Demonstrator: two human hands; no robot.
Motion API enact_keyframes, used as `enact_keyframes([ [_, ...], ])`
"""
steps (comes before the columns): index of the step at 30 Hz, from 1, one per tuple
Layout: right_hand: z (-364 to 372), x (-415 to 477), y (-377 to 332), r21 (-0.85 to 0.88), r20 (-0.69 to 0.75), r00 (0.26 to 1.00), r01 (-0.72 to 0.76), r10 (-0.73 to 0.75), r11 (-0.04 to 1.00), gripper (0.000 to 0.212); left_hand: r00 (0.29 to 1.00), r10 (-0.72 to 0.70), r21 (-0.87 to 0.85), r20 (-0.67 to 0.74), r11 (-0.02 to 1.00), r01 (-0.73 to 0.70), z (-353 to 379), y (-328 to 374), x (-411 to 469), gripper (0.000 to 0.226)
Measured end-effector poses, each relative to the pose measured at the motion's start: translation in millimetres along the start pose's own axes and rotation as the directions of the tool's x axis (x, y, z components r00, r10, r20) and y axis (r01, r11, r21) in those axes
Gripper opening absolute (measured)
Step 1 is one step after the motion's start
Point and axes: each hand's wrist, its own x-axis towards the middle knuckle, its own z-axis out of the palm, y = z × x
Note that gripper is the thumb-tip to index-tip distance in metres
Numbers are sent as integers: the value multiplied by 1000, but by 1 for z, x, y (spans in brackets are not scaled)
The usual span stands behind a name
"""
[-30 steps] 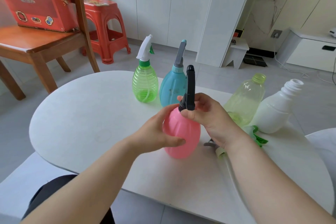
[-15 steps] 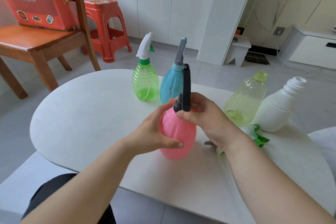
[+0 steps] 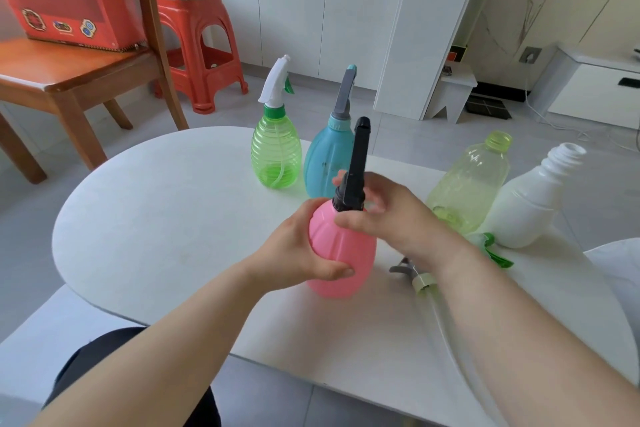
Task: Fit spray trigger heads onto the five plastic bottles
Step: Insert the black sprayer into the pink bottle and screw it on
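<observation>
Five plastic bottles are counted on the white table (image 3: 156, 218), three of them fitted with spray heads and two open at the neck. Leftmost, a ribbed green bottle (image 3: 276, 152) is seen upright with a white trigger head (image 3: 275, 83) screwed on. Just beside it, a teal bottle (image 3: 323, 163) is topped with a grey trigger head (image 3: 345, 90). In front of these two, a pink bottle (image 3: 341, 250) is held upright near the middle of the table; the left hand (image 3: 298, 253) is wrapped around its body, the grip pressed against the plastic with the thumb across the front. A black trigger head (image 3: 356, 166) is seated on the pink neck, and the right hand (image 3: 391, 215) is closed about its collar, the grip pinching it between thumb and fingers. Farther right, a pale yellow-green bottle (image 3: 474, 180) and a white bottle (image 3: 533, 198) are seen leaning, touching each other, both uncapped. Two loose trigger heads are counted on the table near the right wrist: a grey one (image 3: 405, 269) with a clear dip tube, and a green-and-white one (image 3: 493, 250) partly hidden behind the arm.
</observation>
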Motion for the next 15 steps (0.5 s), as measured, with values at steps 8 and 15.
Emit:
enact_keyframes([
  [8, 24, 12, -5, -102, -225, 971, 58, -80, 993, 15, 998, 55, -3, -22, 998, -55, 1, -4, -1, 84],
  [15, 10, 14, -18, -398, -132, 991, -22, -34, 917, 23, 999, 25, -37, 25, 999, -24, -3, -8, 2, 73],
])
